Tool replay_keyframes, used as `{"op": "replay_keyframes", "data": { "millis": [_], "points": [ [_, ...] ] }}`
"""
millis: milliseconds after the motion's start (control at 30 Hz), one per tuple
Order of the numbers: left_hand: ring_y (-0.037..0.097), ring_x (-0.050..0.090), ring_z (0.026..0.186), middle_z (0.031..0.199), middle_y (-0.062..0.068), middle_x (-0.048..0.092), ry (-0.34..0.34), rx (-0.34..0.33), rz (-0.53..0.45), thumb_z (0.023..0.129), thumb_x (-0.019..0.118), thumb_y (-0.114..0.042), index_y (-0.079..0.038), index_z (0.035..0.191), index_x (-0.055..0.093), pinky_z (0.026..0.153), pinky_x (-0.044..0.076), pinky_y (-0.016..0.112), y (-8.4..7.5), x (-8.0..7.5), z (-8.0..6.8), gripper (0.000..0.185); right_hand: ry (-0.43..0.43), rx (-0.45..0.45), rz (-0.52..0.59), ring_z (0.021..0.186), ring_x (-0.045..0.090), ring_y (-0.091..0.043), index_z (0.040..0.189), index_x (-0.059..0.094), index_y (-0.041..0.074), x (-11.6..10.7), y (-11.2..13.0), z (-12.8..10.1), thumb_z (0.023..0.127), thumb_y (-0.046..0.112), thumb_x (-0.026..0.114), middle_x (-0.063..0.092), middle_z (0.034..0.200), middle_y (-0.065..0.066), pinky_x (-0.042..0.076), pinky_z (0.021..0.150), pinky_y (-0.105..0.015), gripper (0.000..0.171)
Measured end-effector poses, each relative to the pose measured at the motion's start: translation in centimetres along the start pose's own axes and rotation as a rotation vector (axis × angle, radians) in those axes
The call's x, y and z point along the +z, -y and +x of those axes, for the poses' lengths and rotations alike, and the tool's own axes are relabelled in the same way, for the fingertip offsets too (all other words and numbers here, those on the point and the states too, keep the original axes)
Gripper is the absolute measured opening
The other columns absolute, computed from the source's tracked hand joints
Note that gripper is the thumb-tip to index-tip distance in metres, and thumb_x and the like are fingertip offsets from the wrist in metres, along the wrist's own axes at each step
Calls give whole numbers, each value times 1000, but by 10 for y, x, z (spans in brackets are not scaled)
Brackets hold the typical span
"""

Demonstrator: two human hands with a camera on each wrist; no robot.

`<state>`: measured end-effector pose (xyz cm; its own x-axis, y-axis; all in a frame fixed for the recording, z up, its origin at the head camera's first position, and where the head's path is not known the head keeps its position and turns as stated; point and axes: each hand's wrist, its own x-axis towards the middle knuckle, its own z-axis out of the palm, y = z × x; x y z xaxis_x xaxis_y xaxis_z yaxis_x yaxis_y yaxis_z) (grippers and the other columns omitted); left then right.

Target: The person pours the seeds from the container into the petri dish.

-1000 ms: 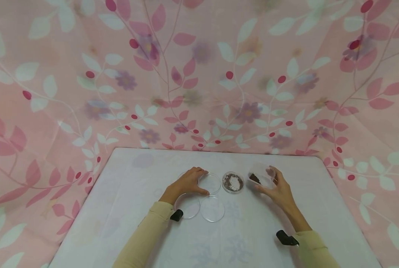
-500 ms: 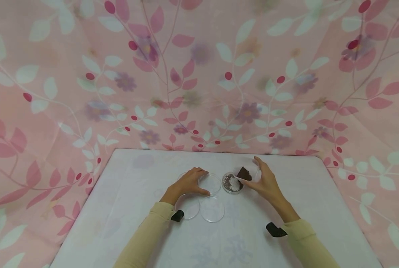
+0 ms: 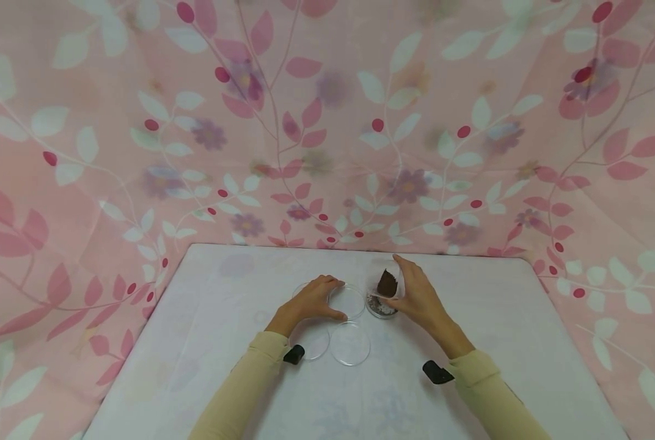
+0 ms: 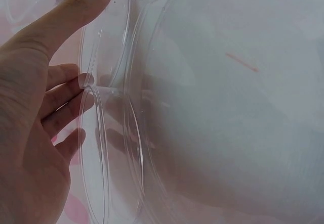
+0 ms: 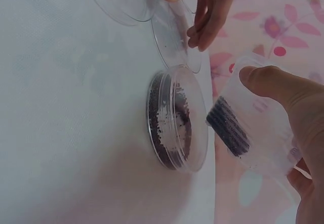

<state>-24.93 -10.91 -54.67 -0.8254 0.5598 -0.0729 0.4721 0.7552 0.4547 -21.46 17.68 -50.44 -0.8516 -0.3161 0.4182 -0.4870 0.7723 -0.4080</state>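
From the head view, your right hand (image 3: 418,299) grips a small clear cup (image 3: 387,282) tilted over the petri dish (image 3: 381,305) of dark and white grains, on the white table (image 3: 487,318). I judge a steeper tilt could dump the dark granules (image 3: 385,283) past the rim. Your left hand (image 3: 308,299) curls round an empty dish (image 3: 347,300); two more dishes (image 3: 350,343) lie nearer you.

In the left wrist view, your fingers (image 4: 66,95) touch clear dish rims (image 4: 96,148); overlapping plastic makes it hard to tell which dish is which.

In the right wrist view, the cup's (image 5: 253,128) mouth sits beside the filled dish (image 5: 177,118), just off its edge, so spill onto the table is likely. Your fingers are cut off at the frame edge.
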Motion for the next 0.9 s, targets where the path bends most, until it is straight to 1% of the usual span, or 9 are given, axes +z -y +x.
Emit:
{"op": "replay_keyframes", "data": {
  "millis": [133,333,433,500,667,900],
  "points": [
    [20,47,132,141,3,54,6,-10,2,73,79,-59,-17,141,53,115,38,41,-1,0,1,85,13,-40,-50,128,50,-35,149,34,3,2,3,4,62,26,94,50,140,-20,45,106,-51,108],
    [21,47,133,141,3,54,13,-22,-2,73,79,-59,-17,141,53,115,37,42,-1,0,1,84,35,-86,-85,129,48,-33,150,34,5,5,8,8,62,21,94,49,141,-18,43,108,-50,108],
    [21,47,132,141,2,54,13,-21,4,72,79,-59,-18,141,53,115,38,41,-1,0,1,84,44,-118,-104,131,47,-33,150,34,5,8,11,10,62,22,94,48,142,-16,42,109,-50,108],
    [21,48,131,140,2,55,8,-17,11,72,79,-60,-17,141,53,114,39,41,-1,0,1,85,51,-140,-130,131,47,-32,150,34,5,9,14,12,62,25,94,48,142,-16,41,110,-50,108],
    [21,50,129,138,2,56,-3,-10,12,71,80,-60,-16,140,54,112,40,40,-1,1,2,85,50,-195,-184,129,49,-33,149,36,5,11,20,14,60,29,95,50,140,-15,41,110,-50,110],
    [21,49,129,139,3,55,-1,-19,3,71,80,-59,-16,140,54,112,41,41,-1,0,1,86,39,-240,-212,129,48,-33,147,41,5,16,26,16,57,22,96,52,138,-14,41,110,-50,107]
  ]
}}
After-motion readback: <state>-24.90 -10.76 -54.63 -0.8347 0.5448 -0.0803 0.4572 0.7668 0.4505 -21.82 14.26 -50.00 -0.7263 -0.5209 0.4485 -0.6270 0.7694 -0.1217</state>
